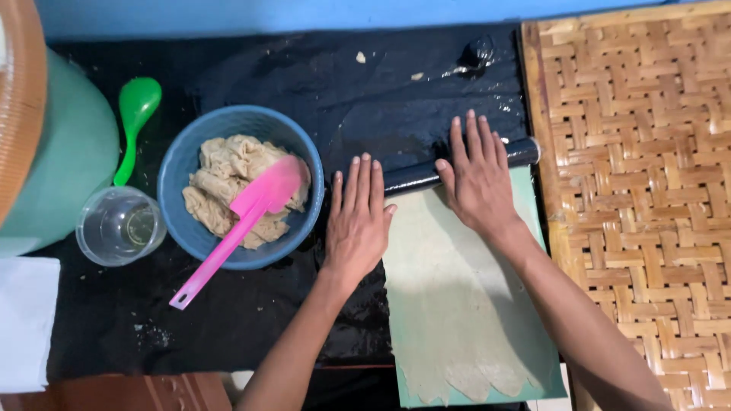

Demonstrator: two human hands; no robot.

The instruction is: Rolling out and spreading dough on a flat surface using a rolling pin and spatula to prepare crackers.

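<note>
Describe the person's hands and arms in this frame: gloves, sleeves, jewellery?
Both are bare. The left hand and right hand wear no gloves, and no rings show on the fingers. No watch or band on either wrist. Both forearms are uncovered down to the bottom edge of the frame, so no sleeve is visible.

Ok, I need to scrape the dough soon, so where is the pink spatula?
Left of the left hand, the pink spatula leans in the blue bowl, blade on the dough.
</note>
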